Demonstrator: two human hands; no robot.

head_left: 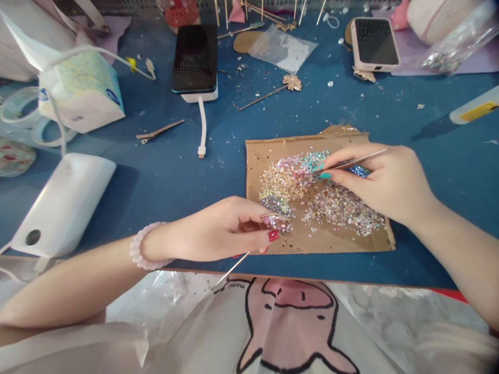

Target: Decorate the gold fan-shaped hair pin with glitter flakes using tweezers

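Observation:
My left hand [230, 228] is closed on a hair stick [284, 224] whose head is set with pink and pearly rhinestones. Its thin metal shaft sticks out below the hand past the table edge. Between the thumb and fingers of my right hand [374, 171] are slim metal tweezers [351, 160]. Their tips point down into the loose rhinestones [283, 176], near some pink ones; whether they grip a stone cannot be made out. These stones lie in patches of gold, pink, teal, blue and clear on a piece of cardboard [255, 156]. My right hand partly hides the blue patch.
A black phone [195, 59] lies on a white block with a short cable. At left are a tissue pack [83, 93], a white device [64, 205] and a hair clip [160, 131]. Behind are another hair stick [291, 82], a plastic bag [286, 49] and a white phone [375, 44].

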